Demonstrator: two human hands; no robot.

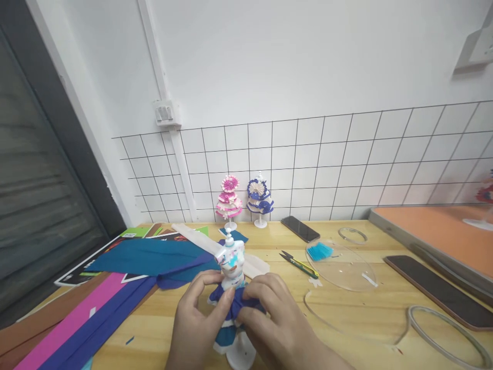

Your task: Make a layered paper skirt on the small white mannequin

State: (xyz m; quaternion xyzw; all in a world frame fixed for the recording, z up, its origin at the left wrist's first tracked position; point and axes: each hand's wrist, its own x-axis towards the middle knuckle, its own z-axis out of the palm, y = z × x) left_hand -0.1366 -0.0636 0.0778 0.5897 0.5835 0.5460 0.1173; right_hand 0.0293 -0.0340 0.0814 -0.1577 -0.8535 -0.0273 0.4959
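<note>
A small white dress-form mannequin [232, 259], its torso smeared with blue and pink, stands upright at the table's front. Dark blue crumpled paper [235, 303] wraps its waist like a skirt, with a teal layer [225, 336] below. My left hand [196, 313] curls round the left side, thumb pressed on the blue paper. From the right, my right hand [275, 311] pinches the same paper between thumb and fingers. The mannequin's round white base [242, 354] shows partly beneath my hands; the rest of the skirt is hidden.
Teal [142, 255], pink [73, 324] and blue crepe paper strips lie left. Thread snips [302, 265] and a clear disc [346, 272] bearing turquoise paper pieces [320, 251] are right. Two decorated mannequins [230, 198] stand behind. A phone [300, 228] and wire coil [447, 329] lie right.
</note>
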